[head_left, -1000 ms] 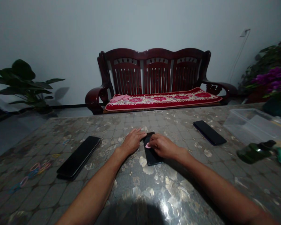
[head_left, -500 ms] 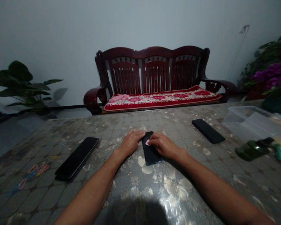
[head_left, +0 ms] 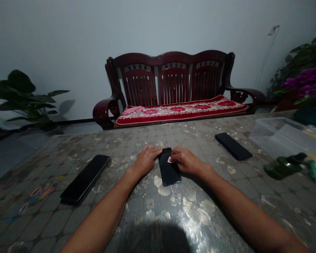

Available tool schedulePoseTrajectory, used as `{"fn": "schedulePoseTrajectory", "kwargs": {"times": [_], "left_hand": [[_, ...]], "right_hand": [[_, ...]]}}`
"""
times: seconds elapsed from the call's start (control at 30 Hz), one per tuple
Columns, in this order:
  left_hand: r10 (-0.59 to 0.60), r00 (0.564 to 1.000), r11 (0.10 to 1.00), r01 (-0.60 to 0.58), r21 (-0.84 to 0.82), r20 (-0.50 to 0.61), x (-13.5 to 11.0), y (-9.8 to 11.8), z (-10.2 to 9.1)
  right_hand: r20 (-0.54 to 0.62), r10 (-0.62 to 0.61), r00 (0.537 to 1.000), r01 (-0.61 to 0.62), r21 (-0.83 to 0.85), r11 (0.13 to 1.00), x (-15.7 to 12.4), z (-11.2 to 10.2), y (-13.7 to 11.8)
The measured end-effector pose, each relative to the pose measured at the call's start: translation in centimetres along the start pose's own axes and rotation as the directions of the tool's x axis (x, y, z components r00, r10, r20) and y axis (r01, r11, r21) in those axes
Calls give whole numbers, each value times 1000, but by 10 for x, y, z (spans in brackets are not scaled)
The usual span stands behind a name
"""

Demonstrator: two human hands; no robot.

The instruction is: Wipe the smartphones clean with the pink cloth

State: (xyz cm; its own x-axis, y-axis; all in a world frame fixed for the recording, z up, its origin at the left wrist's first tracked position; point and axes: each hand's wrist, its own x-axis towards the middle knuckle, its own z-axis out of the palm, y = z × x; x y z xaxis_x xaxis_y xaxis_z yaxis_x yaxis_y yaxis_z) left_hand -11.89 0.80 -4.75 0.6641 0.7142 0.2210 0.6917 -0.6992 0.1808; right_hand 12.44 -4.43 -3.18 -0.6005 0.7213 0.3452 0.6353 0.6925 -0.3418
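L hand [head_left: 145, 161] lies flat, palm down, fingers straight & close together, tips touching the far-left edge of the middle phone [head_left: 169, 173]. R hand [head_left: 186, 161] is curled, thumb & forefinger pinching a small pink piece [head_left: 170, 160] against the phone's dark screen near its far end. That phone lies flat at the centre of the table [head_left: 173, 218], between the two hands, long side running away from the person. A second phone [head_left: 85, 178] lies well apart to the L, w/ coloured rubber bands [head_left: 39, 191] beyond it near the table edge. A third phone [head_left: 233, 146] lies to the R, near a clear plastic box [head_left: 279, 135] & a green bottle [head_left: 284, 168] on its side. Behind the table: a dark wooden bench [head_left: 173, 80] w/ a red cushion [head_left: 181, 110], a leafy plant [head_left: 23, 95] far L, purple flowers [head_left: 309, 82] far R.
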Motion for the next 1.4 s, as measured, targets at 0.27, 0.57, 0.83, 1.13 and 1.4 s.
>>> {"fn": "schedulePoseTrajectory", "kwargs": {"times": [0.27,0.57,0.83,1.13,1.4], "left_hand": [[-36,999,999,36,-4,16,2,3,-2],[-77,995,997,77,1,59,4,9,-8],[-58,997,998,58,-3,44,3,7,-5],[-54,998,999,54,5,21,3,2,0],[-63,997,997,64,-35,41,5,3,-4]], "right_hand": [[-81,175,981,-179,-43,983,16,7,10],[18,50,999,-49,-53,997,0,0,-17],[62,24,998,-18,-99,995,3,2,-37],[135,-154,979,155,3,988,-16,-1,-56],[84,-208,974,208,15,978,-12,5,-50]]}}
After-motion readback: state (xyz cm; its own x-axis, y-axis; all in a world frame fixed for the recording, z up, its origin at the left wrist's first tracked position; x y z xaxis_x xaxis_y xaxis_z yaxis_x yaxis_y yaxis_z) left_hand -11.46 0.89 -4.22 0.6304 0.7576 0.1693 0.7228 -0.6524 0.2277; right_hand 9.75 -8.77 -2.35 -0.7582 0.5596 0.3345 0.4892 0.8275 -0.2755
